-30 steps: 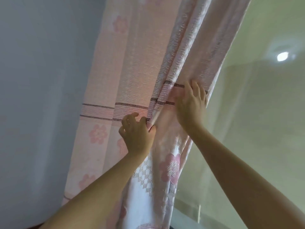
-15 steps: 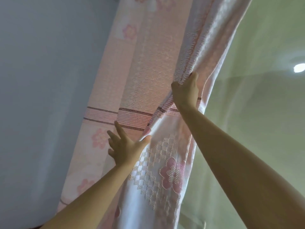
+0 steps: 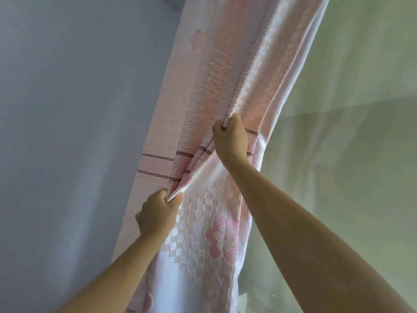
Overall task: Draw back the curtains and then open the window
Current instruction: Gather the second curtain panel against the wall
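A pink and white flowered curtain (image 3: 221, 71) hangs gathered in folds down the middle of the head view, with dark stripes across it at hand height. My right hand (image 3: 230, 138) grips a bunch of folds at the stripes. Lower and to the left, my left hand (image 3: 158, 213) pinches a fold of the same curtain. To the right of the curtain, a sheer greenish-white curtain (image 3: 338, 132) covers the window, which shows only as dim light through it.
A plain grey-blue wall (image 3: 74, 132) fills the left side, right beside the gathered curtain. The sheer curtain falls in soft folds all along the right side.
My left hand was flat and open on the curtain half a second ago; it has now closed on a fold. My right hand keeps its grip.
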